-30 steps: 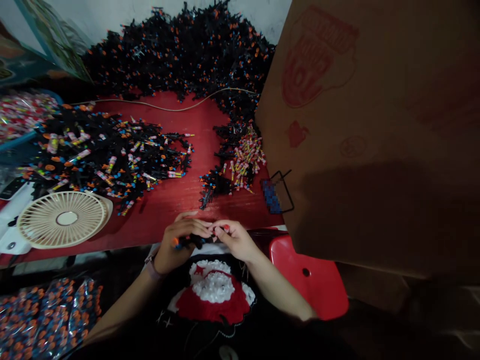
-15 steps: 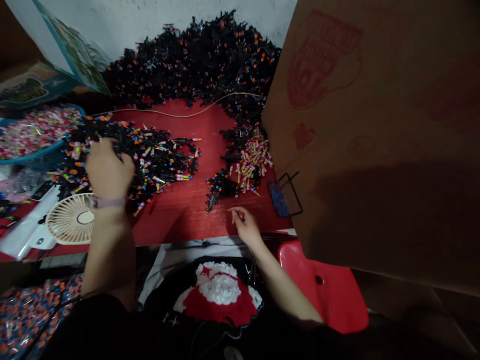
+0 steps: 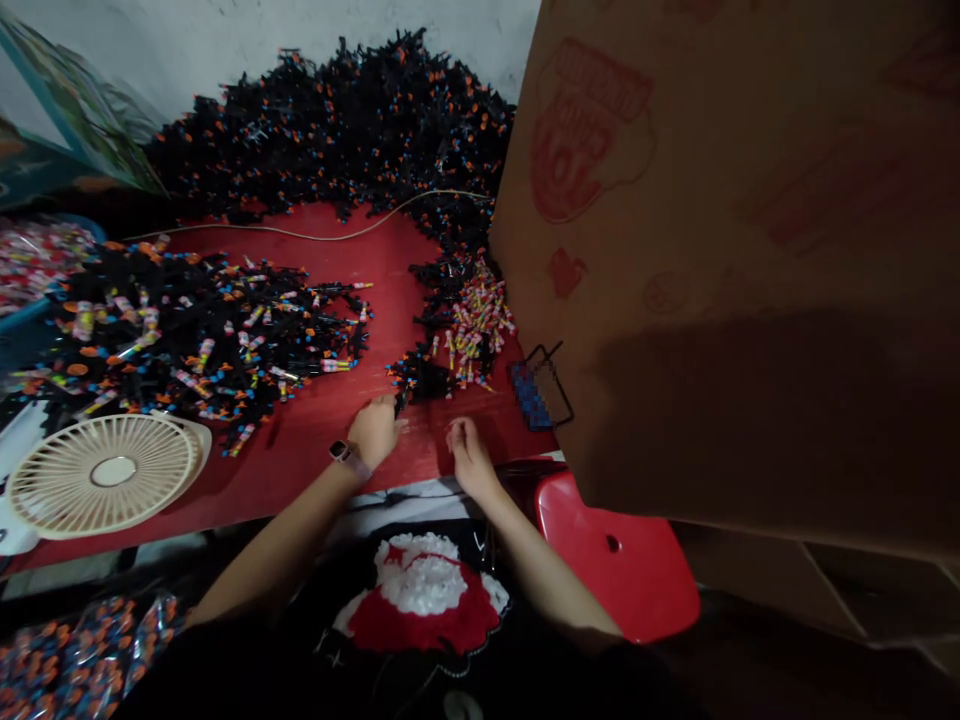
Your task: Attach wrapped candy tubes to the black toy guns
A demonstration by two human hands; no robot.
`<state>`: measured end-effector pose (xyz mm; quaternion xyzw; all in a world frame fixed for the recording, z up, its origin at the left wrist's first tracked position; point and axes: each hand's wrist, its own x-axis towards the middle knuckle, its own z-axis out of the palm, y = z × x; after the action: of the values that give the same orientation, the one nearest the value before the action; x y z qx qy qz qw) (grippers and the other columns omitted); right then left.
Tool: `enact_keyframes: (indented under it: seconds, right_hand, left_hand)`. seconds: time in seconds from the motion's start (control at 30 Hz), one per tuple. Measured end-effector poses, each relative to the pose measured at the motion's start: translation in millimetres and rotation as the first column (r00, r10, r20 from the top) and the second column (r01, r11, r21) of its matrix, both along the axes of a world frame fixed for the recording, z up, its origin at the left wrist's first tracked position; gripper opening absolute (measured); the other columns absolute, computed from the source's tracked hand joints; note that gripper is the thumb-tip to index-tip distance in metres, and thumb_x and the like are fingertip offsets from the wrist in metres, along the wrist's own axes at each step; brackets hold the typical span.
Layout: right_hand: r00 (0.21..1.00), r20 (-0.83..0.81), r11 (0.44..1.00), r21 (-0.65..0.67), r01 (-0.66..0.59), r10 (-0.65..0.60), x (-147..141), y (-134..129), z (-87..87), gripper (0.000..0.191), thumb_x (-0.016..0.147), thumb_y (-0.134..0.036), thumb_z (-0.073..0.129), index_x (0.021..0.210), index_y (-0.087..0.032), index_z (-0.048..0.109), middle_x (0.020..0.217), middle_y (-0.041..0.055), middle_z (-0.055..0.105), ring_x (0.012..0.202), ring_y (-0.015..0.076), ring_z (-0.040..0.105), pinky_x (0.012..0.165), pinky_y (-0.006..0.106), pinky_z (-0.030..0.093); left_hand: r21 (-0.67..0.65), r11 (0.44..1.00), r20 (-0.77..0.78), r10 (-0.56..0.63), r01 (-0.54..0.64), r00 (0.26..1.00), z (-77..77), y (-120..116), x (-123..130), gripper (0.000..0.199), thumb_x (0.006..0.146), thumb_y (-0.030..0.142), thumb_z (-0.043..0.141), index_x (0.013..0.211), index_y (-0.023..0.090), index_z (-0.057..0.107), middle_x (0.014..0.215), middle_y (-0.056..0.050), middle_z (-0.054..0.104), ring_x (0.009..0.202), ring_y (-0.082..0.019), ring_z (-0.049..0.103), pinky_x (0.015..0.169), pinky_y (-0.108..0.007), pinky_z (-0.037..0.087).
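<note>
My left hand (image 3: 375,432), with a watch at its wrist, is at the near edge of a small cluster of black pieces (image 3: 426,374). Its fingers are closed around a black piece (image 3: 402,402). To the right, my right hand (image 3: 468,448) hovers over the red table (image 3: 300,450) with its fingers curled together; what they hold, if anything, is too small to tell. Just beyond the hands lies a heap of small pink and yellow tubes (image 3: 480,315). On the left spreads a pile of black pieces with coloured tubes (image 3: 202,330).
A large black heap (image 3: 337,130) lies against the wall. The cardboard box (image 3: 675,400) rises at right, beside a blue-and-black object (image 3: 534,395). At left are a cream fan (image 3: 112,472) and a blue basin (image 3: 30,325). A red stool (image 3: 622,560) stands below.
My left hand has moved right and nearer, from the left pile to beside the small cluster. The right hand's fingers have curled in slightly. The view has shifted to the right.
</note>
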<state>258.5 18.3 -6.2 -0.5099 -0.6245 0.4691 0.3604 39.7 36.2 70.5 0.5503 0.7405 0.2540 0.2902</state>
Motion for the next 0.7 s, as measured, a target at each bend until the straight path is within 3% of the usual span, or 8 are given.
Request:
enact_keyframes:
  seconds: [0.13,0.3,0.47,0.6,0.7]
  right_hand:
    - [1.000,-0.020,1.000,-0.014,-0.015,0.015,2.5,0.4,5.2,0.035,0.106,-0.059,0.050,0.110,-0.025,0.057,0.093,0.0030,0.066,0.086,0.0225,0.064,0.084,0.034,0.050]
    - [0.959,-0.237,0.981,-0.076,-0.177,0.155,-16.2,-13.7,31.0,0.045,0.109,-0.068,0.047,0.107,-0.025,0.059,0.091,0.0013,0.063,0.085,0.0196,0.059,0.085,0.032,0.049]
    - [0.866,-0.437,0.935,-0.128,-0.330,0.245,-36.3,-28.3,67.8,0.065,0.103,-0.087,0.047,0.094,-0.024,0.057,0.086,0.0006,0.058,0.080,0.0176,0.054,0.080,0.031,0.049]
    - [0.849,-0.464,0.925,-0.141,-0.352,0.252,-37.3,-30.1,87.5,0.071,0.099,-0.092,0.047,0.085,-0.023,0.054,0.078,-0.0014,0.050,0.071,0.0157,0.047,0.070,0.030,0.046]
    - [0.846,-0.466,0.928,-0.125,-0.352,0.258,-34.9,-30.8,92.7,0.071,0.099,-0.091,0.048,0.084,-0.022,0.055,0.078,-0.0002,0.053,0.071,0.0159,0.049,0.070,0.030,0.045]
  left_hand:
    - [0.020,0.997,0.208,0.065,-0.071,0.976,-15.3,-19.6,-7.7,0.026,0.082,0.038,0.085,0.084,0.018,0.068,0.076,-0.011,0.075,0.086,-0.033,0.080,0.083,-0.043,0.062]
    - [0.108,0.979,0.478,0.099,-0.171,0.873,-6.5,-61.7,-7.7,0.050,0.079,0.063,0.085,0.093,0.016,0.079,0.095,-0.013,0.084,0.089,-0.029,0.081,0.088,-0.046,0.067]
    - [0.199,0.933,0.729,0.063,-0.299,0.682,19.3,-92.0,5.9,0.029,0.068,0.036,0.099,0.082,0.017,0.083,0.088,-0.009,0.083,0.083,-0.025,0.078,0.082,-0.038,0.066]
    - [0.303,0.910,0.740,-0.038,-0.282,0.671,37.7,-96.0,13.4,0.014,0.073,0.026,0.096,0.079,0.019,0.084,0.081,-0.006,0.081,0.080,-0.022,0.076,0.079,-0.035,0.065]
    - [0.327,0.893,0.734,-0.035,-0.309,0.678,40.6,-95.0,17.4,0.013,0.073,0.024,0.095,0.079,0.020,0.084,0.081,-0.006,0.081,0.079,-0.022,0.076,0.078,-0.035,0.065]
